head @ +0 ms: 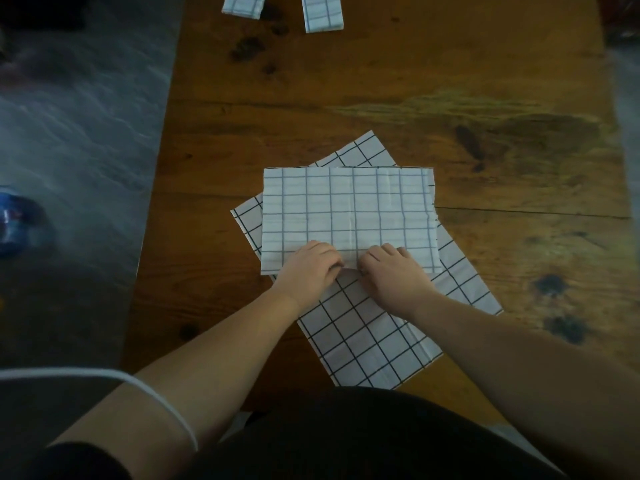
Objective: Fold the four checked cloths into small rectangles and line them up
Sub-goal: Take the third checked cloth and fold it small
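a brown wooden table (485, 98) with dark knots fills the middle of the view. near its centre lies a white cloth with grey-blue checks (346, 209), folded to a broad rectangle and set square to the person. it rests on a larger white cloth with black checks (374, 334), which lies flat and turned at an angle, its corners showing beyond the upper one on the far, left and near sides.

the left hand (310, 268) and the right hand (391, 277) sit side by side at the middle of the upper cloth's near edge, close together with a narrow gap between them. the fingers of both curl down onto that edge and pinch it; the fingertips are tucked out of sight.

at the far end of the table lie two narrow folded white checked cloths, well apart from the hands: the left folded cloth (242, 5) and the right folded cloth (322, 13), with a gap between them, both cut off by the top of the view.

a thin white cable (156, 396) crosses the left forearm. a blurred blue object (17, 223) sits on the grey floor (86, 116) left of the table.
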Demonstrator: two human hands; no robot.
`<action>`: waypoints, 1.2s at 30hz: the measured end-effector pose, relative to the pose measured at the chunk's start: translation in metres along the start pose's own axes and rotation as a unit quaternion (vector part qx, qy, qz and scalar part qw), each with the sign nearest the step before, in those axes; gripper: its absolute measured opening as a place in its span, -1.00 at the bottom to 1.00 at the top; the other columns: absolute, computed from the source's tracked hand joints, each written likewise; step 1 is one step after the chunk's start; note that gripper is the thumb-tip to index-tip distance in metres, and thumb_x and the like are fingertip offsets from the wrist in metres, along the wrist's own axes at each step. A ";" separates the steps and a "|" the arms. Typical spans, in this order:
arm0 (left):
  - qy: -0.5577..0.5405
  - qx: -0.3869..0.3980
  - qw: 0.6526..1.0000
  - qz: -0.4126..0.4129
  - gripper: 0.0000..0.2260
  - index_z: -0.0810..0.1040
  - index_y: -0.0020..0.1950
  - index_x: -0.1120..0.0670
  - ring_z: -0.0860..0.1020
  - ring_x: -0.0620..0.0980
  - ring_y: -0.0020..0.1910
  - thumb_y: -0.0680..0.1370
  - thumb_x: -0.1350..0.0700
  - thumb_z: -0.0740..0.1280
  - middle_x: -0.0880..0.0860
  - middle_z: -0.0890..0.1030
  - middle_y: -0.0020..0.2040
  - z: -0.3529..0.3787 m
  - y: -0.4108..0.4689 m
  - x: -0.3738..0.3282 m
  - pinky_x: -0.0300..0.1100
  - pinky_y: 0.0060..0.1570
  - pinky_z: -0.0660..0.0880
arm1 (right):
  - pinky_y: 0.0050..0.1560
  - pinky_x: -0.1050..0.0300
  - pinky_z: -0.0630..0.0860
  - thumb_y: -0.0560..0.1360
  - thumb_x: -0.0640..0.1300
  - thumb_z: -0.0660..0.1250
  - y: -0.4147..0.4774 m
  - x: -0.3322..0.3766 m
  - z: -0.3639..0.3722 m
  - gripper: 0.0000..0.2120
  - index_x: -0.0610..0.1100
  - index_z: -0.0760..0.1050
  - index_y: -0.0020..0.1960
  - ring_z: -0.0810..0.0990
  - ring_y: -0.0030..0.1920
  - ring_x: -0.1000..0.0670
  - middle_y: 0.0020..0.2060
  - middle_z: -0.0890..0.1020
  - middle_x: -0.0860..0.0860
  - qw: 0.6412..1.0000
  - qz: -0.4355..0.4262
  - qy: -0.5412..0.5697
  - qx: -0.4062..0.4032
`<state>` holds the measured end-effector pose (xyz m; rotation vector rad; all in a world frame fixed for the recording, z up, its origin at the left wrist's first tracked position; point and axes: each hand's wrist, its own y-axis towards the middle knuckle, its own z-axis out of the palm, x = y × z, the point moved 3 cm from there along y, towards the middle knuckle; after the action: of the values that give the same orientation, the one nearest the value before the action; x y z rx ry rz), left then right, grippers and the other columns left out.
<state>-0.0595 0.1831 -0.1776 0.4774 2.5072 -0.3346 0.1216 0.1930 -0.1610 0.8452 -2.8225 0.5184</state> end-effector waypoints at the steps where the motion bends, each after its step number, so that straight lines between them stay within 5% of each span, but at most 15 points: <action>1: -0.002 -0.006 1.000 -0.008 -0.90 0.64 0.05 0.10 0.49 0.02 0.08 0.62 0.11 0.35 0.01 0.62 0.00 -0.003 0.001 -0.002 -0.08 0.15 0.46 | 0.04 -0.05 0.41 0.55 0.04 0.14 -0.001 0.002 -0.002 -0.76 -0.05 0.50 0.03 0.50 0.00 -0.12 -0.05 0.55 0.00 1.000 0.010 0.004 -0.018; 10: 0.050 -0.104 0.993 -0.004 -0.87 0.62 0.12 -0.06 0.52 -0.06 0.09 0.63 -0.01 0.32 -0.14 0.65 0.01 -0.058 -0.013 -0.048 -0.17 0.10 0.24 | -0.02 -0.03 0.41 0.59 -0.02 0.25 -0.031 0.015 -0.056 -0.87 0.01 0.56 -0.02 0.54 -0.10 -0.07 -0.16 0.61 0.10 0.984 0.025 0.048 -0.170; 16: 0.131 -0.134 0.982 -0.001 -0.78 0.64 0.10 -0.18 0.51 -0.15 0.03 0.64 -0.17 0.22 -0.22 0.65 -0.03 -0.091 -0.035 -0.124 -0.08 0.07 0.26 | -0.06 0.00 0.46 0.59 -0.06 0.26 -0.081 0.021 -0.112 -0.89 -0.01 0.54 -0.07 0.60 -0.27 -0.03 -0.28 0.63 0.07 0.976 -0.005 0.080 -0.202; 23: 0.072 -0.198 0.977 -0.015 -0.83 0.68 0.00 -0.11 0.57 -0.14 -0.19 0.63 -0.12 0.32 -0.16 0.62 -0.24 -0.121 -0.067 -0.245 -0.03 -0.01 0.49 | -0.10 0.12 0.32 0.60 -0.03 0.23 -0.177 0.015 -0.187 -0.87 0.01 0.53 -0.05 0.57 -0.32 0.02 -0.29 0.61 0.10 0.954 -0.042 0.054 -0.291; 31: 0.106 -0.235 0.966 -0.036 -0.82 0.65 0.08 -0.15 0.56 -0.19 -0.18 0.63 -0.15 0.29 -0.18 0.62 -0.18 -0.178 -0.087 -0.365 -0.10 -0.17 0.56 | -0.39 0.13 0.39 0.61 0.01 0.26 -0.259 0.005 -0.277 -0.88 0.01 0.54 -0.03 0.53 -0.34 0.04 -0.31 0.59 0.10 0.925 -0.057 0.045 -0.372; 36: 0.142 -0.261 0.954 -0.031 -0.81 0.68 0.07 -0.15 0.59 -0.14 -0.07 0.61 -0.17 0.32 -0.16 0.66 -0.10 -0.231 -0.098 -0.415 -0.05 0.00 0.58 | -0.35 0.21 0.26 0.61 0.02 0.28 -0.299 -0.009 -0.324 -0.87 0.03 0.56 -0.05 0.46 -0.36 0.09 -0.35 0.52 0.16 0.894 -0.054 0.028 -0.444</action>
<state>0.1137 0.0616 0.2585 0.2425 2.7464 0.4010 0.3094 0.0833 0.2228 0.7285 -2.4800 -0.7153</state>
